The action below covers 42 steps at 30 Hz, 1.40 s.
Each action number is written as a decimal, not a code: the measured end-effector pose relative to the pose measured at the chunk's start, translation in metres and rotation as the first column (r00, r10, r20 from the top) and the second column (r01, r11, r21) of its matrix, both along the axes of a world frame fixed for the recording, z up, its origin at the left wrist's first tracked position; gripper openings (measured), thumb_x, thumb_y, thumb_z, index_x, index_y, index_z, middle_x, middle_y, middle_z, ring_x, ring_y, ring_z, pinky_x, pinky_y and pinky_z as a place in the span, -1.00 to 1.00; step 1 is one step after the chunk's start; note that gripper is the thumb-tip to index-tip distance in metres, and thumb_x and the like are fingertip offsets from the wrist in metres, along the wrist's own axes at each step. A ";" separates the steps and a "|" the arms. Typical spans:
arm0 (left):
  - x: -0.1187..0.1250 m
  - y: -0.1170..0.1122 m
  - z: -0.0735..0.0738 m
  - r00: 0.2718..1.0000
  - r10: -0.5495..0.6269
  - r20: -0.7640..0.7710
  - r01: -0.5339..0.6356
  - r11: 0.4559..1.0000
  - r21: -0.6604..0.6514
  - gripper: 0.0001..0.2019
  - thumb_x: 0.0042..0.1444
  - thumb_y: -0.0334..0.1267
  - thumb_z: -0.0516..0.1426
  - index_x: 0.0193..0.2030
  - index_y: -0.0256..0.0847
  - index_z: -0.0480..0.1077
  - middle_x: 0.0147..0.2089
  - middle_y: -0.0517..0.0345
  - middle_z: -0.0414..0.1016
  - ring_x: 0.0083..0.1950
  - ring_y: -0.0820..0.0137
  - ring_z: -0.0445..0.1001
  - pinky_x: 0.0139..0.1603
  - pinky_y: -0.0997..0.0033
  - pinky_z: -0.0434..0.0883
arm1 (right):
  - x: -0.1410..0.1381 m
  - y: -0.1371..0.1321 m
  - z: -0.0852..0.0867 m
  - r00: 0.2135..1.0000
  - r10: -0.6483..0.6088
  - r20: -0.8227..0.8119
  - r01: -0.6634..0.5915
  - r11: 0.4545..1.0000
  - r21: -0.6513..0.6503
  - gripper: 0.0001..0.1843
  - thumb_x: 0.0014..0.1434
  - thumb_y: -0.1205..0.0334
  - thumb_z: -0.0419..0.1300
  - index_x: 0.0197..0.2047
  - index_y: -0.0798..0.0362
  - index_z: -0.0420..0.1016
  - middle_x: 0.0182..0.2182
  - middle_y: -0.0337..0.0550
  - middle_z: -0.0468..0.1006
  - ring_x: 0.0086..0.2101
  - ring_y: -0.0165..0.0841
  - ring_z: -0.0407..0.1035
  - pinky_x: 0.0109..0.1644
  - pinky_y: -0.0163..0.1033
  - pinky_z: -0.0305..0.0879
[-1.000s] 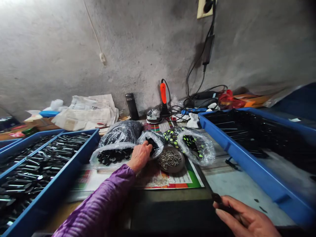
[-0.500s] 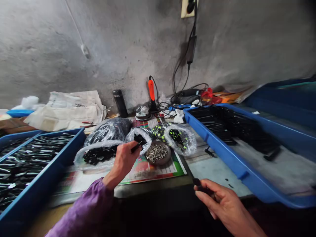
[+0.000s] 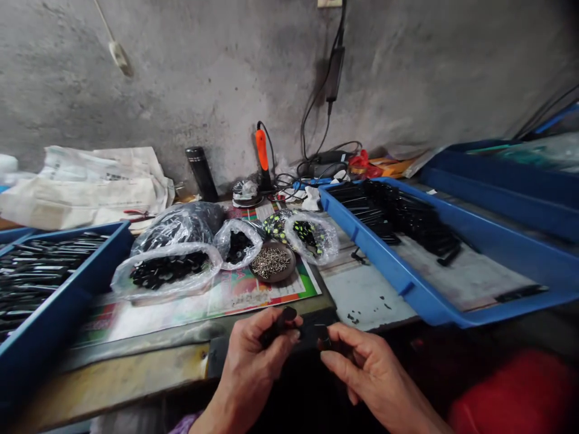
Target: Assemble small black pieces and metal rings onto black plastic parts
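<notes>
My left hand (image 3: 256, 355) is closed round a small black plastic part (image 3: 279, 319) at the table's front edge. My right hand (image 3: 364, 367) pinches another small black part (image 3: 326, 342) right beside it; the two hands nearly touch. Behind them lie clear bags of black parts (image 3: 167, 272), a smaller bag (image 3: 238, 243), a bag of black pieces with green dots (image 3: 312, 235) and a round dish of small metal screws (image 3: 272, 263).
A blue tray (image 3: 407, 283) with black parts stands at the right, another blue tray (image 3: 67, 295) full of black parts at the left. At the wall are an orange-handled tool (image 3: 261, 154), a black flask (image 3: 199, 173), cables and folded papers (image 3: 85, 187).
My left hand left the small bag holding a black part and came back to the table's front edge. My right hand moved left to meet it. The view swung right and down.
</notes>
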<state>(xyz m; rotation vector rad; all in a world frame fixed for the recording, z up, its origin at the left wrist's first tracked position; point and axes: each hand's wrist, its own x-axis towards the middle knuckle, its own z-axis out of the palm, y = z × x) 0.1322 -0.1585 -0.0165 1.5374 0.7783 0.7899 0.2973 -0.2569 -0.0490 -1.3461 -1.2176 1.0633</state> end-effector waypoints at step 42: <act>0.009 -0.028 -0.025 0.999 0.045 0.029 -0.045 0.999 -0.019 -0.93 0.02 -0.29 0.26 -0.37 -0.24 0.54 -0.38 0.13 0.57 -0.35 0.41 0.46 -0.33 0.55 0.39 | -0.021 -0.018 -0.012 1.000 0.024 -0.020 -0.024 1.000 0.002 -0.65 0.33 0.04 0.11 -0.35 0.15 0.33 -0.51 -0.29 0.22 -0.59 -0.52 0.14 -0.58 -0.50 0.08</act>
